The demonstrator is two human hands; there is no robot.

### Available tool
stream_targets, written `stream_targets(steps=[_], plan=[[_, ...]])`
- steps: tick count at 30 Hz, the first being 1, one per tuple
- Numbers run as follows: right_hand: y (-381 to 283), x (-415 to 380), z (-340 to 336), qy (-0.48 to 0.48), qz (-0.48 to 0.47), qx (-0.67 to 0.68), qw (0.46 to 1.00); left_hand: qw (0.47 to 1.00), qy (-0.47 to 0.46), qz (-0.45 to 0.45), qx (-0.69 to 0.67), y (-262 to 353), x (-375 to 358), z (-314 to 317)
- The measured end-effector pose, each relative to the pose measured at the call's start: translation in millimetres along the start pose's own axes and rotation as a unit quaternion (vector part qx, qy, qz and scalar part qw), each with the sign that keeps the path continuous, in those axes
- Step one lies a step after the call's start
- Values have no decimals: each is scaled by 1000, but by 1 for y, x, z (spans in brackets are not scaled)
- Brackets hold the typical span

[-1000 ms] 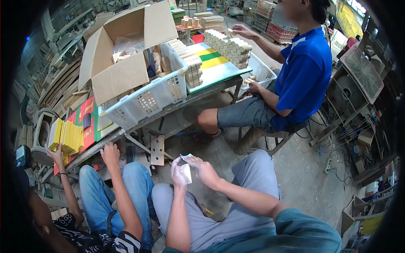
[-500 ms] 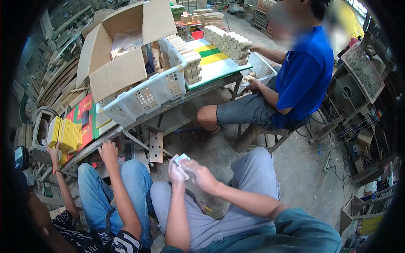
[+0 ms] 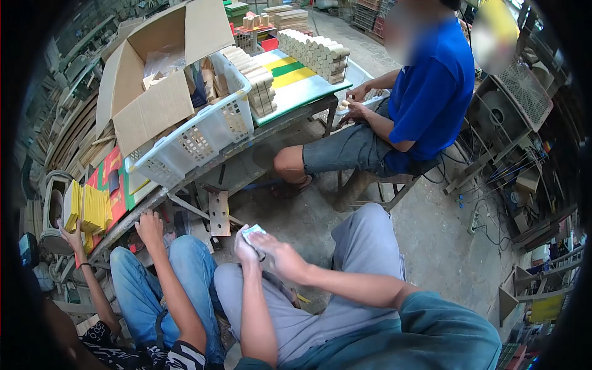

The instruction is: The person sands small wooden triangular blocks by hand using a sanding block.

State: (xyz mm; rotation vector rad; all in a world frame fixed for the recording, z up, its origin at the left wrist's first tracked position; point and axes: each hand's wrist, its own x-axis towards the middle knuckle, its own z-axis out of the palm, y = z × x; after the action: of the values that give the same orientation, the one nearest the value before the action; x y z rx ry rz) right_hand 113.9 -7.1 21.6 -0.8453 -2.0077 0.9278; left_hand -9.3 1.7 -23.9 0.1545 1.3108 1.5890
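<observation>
My left hand (image 3: pixel 246 249) is raised above my lap with its fingers closed around a small pale-blue and white piece (image 3: pixel 253 230). What kind of piece it is, I cannot make out. My right hand (image 3: pixel 285 258) lies across it from the right, touching or nearly touching the piece, and its fingers are smeared by motion. A dark, thin edge shows between the two palms. Whitish dust seems to cover the fingers of both hands. Under them are my grey trousers (image 3: pixel 308 327).
A bench holds a white plastic crate (image 3: pixel 185 148) with an open cardboard box (image 3: pixel 157 108), stacked wooden dowels (image 3: pixel 314 52) and yellow slats (image 3: pixel 92 206). A co-worker in blue (image 3: pixel 431 86) handles small wooden pieces opposite. Another person's jeans (image 3: pixel 191 265) are close on my left.
The view has shifted slightly, so the bench appears further left. My right hand still moves against the piece in my left hand. The co-worker's two hands have come closer together.
</observation>
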Motion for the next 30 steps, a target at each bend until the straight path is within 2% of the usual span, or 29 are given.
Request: stream_targets(steps=[1, 3, 4, 5, 6, 9, 11, 12, 13, 14, 15, 17, 19, 21, 22, 23, 25, 26, 27, 30], plan=[[-5, -3, 1, 16, -49, -5, 999, 1000, 2, 0, -2, -1, 2, 2], [1, 3, -3, 17, -37, 5, 999, 999, -35, 22, -29, -6, 2, 0], [10, 11, -7, 9, 15, 0, 1000, 994, -96, 24, -37, -7, -3, 1], [18, 18, -8, -4, 63, -5, 998, 996, -43, 54, 51, -10, -9, 4], [29, 17, 0, 22, 29, -34, 999, 997, -44, 56, 36, -10, -10, 8], [-5, 3, 0, 26, -50, -26, 998, 998, 3, 60, -16, -29, 28, -14], [1, -1, -2, -9, 14, -19, 1000, 994, -34, 9, -102, -12, 1, 2], [13, 7, -1, 10, -13, -16, 1000, 996, -48, 52, -56, -13, -5, 4], [14, 17, -3, 32, 24, -6, 999, 994, -65, 90, -5, -15, -8, 4], [20, 18, -1, 30, 19, -20, 999, 991, -92, 96, -20, -17, -4, 1], [25, 20, 2, 29, 14, -37, 999, 991, -87, 102, -21, -17, 1, -2], [5, 1, 7, 20, -37, -34, 999, 993, -5, 113, 37, -18, 9, -5], [-3, -1, 5, 10, -18, -33, 999, 997, -11, 70, -10, -18, 6, -6], [16, 10, 2, 24, 14, -1, 1000, 987, -105, 110, -54, -21, 1, -5], [23, 18, -4, -7, 30, -8, 999, 992, -72, 102, 15, -18, -6, -1], [21, 8, -5, -3, 35, -12, 999, 992, -77, 96, 17, -20, -8, -2], [-6, -1, -4, -22, 17, 21, 999, 996, -17, 85, -20, -7, -5, 4], [-6, -7, 2, -24, -36, -16, 999, 999, -2, 19, -36, 4, -13, 2], [-10, -5, 0, -12, -42, -2, 999, 996, -36, 32, -76, -9, 4, -6], [14, 12, -2, 22, -21, -29, 999, 995, -43, 88, -22, -8, -12, 11]])
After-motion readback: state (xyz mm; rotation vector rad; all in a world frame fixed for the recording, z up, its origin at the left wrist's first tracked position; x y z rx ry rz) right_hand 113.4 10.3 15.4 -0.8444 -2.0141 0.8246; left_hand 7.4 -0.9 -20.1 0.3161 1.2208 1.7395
